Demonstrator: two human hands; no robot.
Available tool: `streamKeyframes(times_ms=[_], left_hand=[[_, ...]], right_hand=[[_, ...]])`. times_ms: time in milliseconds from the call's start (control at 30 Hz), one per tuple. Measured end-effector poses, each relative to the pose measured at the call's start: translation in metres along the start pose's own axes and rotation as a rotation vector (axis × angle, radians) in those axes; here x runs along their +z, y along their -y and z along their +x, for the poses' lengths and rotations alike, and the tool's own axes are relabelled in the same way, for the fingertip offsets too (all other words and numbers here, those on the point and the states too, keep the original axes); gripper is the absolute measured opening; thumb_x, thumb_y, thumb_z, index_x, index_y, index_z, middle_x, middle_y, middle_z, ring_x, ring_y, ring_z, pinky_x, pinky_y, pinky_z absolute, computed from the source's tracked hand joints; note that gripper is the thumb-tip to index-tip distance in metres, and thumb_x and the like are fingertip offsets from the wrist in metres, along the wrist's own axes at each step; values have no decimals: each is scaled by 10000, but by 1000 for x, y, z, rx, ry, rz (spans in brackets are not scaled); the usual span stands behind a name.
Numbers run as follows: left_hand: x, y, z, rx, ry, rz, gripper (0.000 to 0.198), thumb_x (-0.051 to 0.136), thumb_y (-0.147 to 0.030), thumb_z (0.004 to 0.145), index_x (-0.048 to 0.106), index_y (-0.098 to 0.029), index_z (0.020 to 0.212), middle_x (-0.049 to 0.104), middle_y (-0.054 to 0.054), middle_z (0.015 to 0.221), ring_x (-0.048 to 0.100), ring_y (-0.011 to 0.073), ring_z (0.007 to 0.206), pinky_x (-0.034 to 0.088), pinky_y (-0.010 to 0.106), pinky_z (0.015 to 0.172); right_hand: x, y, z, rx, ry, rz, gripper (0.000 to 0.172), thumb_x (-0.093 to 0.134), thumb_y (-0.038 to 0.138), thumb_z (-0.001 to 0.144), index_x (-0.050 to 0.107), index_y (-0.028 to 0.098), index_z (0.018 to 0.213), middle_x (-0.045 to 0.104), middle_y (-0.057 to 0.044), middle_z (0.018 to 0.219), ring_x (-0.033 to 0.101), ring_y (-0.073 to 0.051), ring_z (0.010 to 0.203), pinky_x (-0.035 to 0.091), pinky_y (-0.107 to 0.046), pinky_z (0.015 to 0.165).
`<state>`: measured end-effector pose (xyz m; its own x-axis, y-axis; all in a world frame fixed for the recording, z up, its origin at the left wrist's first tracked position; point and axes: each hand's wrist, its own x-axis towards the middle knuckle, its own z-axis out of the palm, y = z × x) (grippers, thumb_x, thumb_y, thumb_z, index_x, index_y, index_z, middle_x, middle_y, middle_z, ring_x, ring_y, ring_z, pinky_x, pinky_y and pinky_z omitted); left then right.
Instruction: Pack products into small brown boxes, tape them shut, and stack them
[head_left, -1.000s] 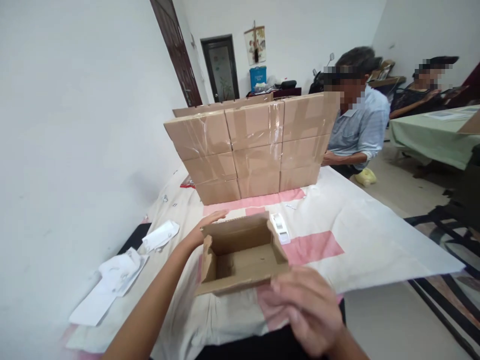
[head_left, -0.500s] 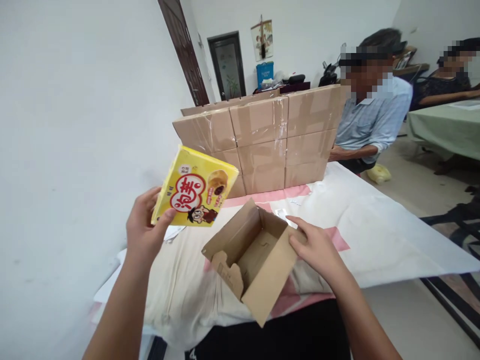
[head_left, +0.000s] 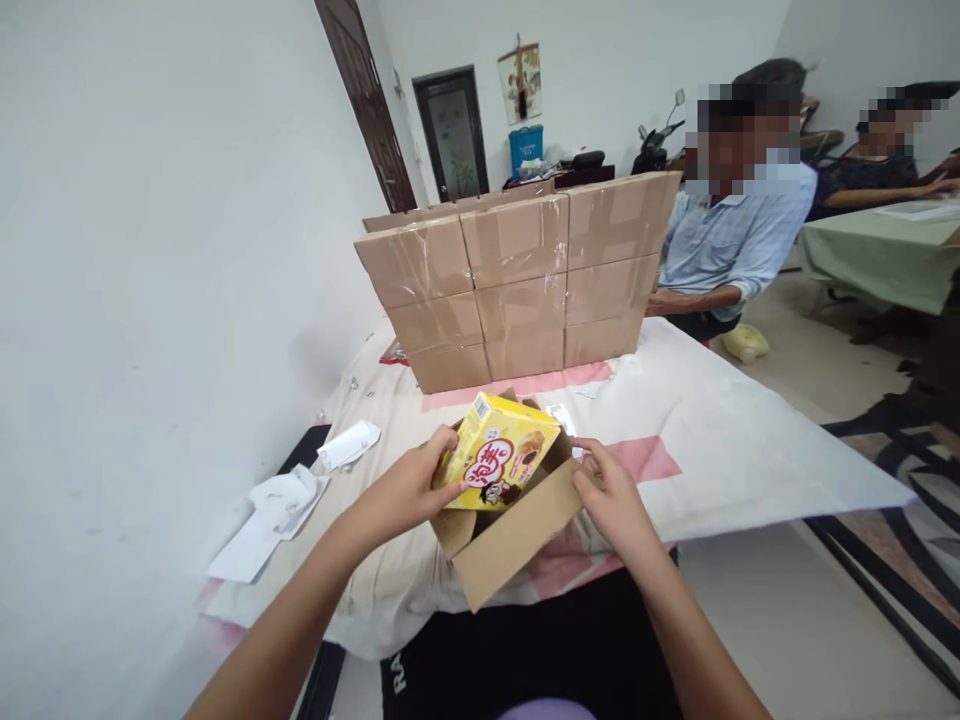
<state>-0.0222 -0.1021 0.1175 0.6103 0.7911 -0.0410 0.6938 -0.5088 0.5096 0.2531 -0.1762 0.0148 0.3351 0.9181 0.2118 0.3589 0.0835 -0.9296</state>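
Observation:
My left hand (head_left: pixel 405 490) grips a yellow snack box (head_left: pixel 499 455) with red and white print by its left side. The snack box sits tilted in the mouth of an open brown cardboard carton (head_left: pixel 510 540). My right hand (head_left: pixel 611 490) is closed on the carton's right wall and holds it tipped toward me at the table's near edge. Part of the carton's inside is hidden by the snack box.
A stack of taped brown cartons (head_left: pixel 517 275) stands at the back of the cloth-covered table (head_left: pixel 735 440). White papers (head_left: pixel 277 505) lie at the left. A seated person in a light blue shirt (head_left: pixel 727 250) is behind the stack, another person (head_left: pixel 885 150) by a green table (head_left: pixel 877 255).
My left hand has brought the yellow snack box down from the upper left into the carton's opening. The carton has shifted slightly under my right hand.

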Motion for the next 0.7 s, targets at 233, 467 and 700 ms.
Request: streamKeyframes(times_ms=[233, 467, 700], left_hand=[[-8, 0, -29, -151, 1, 222, 317, 539, -419, 906, 461, -288, 1184, 710, 47, 1013, 684, 278, 861, 431, 313, 671], [46, 1, 11, -61, 135, 367, 436, 529, -423, 907, 542, -276, 1317, 715, 122, 1143, 712, 364, 967, 511, 421, 799], [54, 31, 19, 309, -39, 193, 578, 481, -478, 976, 382, -360, 1533, 410, 100, 1573, 585, 325, 1279, 520, 417, 999]], right_hand=[[1, 5, -1, 24, -35, 8, 345, 458, 232, 861, 617, 162, 1159, 410, 62, 619, 449, -151, 570, 339, -263, 561], [19, 8, -6, 15, -20, 13, 318, 445, 242, 872, 618, 179, 1132, 472, 46, 628, 489, -168, 588, 360, -270, 572], [27, -10, -27, 15, -114, 206, 273, 416, 321, 945, 587, 177, 1101, 547, 7, 731, 523, -170, 676, 413, -278, 633]])
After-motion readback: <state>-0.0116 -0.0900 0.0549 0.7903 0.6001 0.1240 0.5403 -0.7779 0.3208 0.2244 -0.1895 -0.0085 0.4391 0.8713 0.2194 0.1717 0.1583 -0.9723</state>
